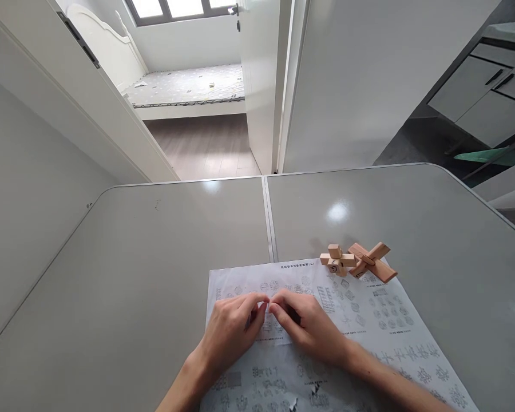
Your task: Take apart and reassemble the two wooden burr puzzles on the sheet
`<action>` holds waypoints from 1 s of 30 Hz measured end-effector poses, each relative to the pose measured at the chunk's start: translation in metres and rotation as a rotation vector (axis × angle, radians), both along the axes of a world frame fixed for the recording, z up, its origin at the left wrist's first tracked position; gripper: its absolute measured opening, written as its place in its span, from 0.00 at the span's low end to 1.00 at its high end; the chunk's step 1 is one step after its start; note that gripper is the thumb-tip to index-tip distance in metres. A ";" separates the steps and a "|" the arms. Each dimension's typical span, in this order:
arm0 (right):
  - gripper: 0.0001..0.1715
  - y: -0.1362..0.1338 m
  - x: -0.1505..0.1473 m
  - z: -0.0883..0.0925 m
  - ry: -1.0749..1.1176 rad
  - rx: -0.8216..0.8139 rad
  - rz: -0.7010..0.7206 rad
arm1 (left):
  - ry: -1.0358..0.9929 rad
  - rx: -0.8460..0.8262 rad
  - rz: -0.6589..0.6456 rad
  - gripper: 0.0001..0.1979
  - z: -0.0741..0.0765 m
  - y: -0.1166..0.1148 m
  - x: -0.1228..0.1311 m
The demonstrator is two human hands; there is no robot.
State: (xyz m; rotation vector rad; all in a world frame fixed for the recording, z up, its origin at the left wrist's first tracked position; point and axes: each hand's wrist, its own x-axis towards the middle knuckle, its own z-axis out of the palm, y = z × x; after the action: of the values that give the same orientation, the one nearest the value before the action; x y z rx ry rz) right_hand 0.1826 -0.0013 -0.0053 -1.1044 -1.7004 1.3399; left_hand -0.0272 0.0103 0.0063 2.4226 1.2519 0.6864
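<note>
My left hand (pixel 236 320) and my right hand (pixel 304 320) meet above a large printed sheet (pixel 347 355) covered in small line diagrams. On each hand the thumb and index finger come together in a pinch, and the two pinches nearly touch. Whatever they hold, if anything, is too small or hidden to name. Beyond my right hand, at the sheet's far edge, lie two wooden interlocking puzzles: a blocky one (pixel 335 261) with dark markings, and a flatter crossed one (pixel 371 262) right beside it.
The grey table (pixel 133 286) has a metal-edged seam (pixel 268 212) running away from me. Small torn spots (pixel 293 405) mark the sheet near its front. Past the table are a doorway with an open white door (pixel 264 74), a bed (pixel 193 86) and cabinets (pixel 489 86).
</note>
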 end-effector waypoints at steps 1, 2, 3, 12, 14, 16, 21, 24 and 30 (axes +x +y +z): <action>0.15 0.000 0.000 0.000 0.000 -0.003 0.001 | 0.000 0.001 0.001 0.09 0.000 0.000 0.000; 0.15 0.000 0.000 -0.001 0.000 -0.005 0.003 | -0.001 0.004 0.000 0.09 0.000 0.000 0.000; 0.15 0.000 0.000 -0.001 -0.001 -0.008 0.007 | -0.002 0.008 -0.001 0.09 0.000 0.000 0.000; 0.15 0.001 0.000 0.000 0.004 0.017 0.007 | -0.007 0.006 -0.004 0.10 -0.002 0.000 -0.001; 0.15 0.001 0.000 0.000 0.010 0.024 0.005 | -0.013 0.008 -0.003 0.10 -0.002 0.000 -0.001; 0.15 0.001 -0.001 0.000 0.012 0.023 0.002 | -0.017 0.011 -0.001 0.10 -0.001 0.000 -0.001; 0.14 0.001 0.000 -0.001 0.021 0.014 0.001 | -0.014 0.015 -0.008 0.10 0.000 0.001 -0.001; 0.13 0.001 0.000 -0.002 0.017 0.008 -0.002 | -0.008 0.009 -0.009 0.09 -0.001 0.001 -0.001; 0.14 0.000 0.000 -0.004 0.006 0.006 -0.001 | -0.010 0.001 -0.010 0.09 -0.003 0.000 -0.002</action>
State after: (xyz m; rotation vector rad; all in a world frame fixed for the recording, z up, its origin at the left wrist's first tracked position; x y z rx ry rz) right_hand 0.1824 -0.0013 -0.0093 -1.0966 -1.6984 1.3352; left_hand -0.0290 0.0104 0.0034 2.4210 1.2354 0.6961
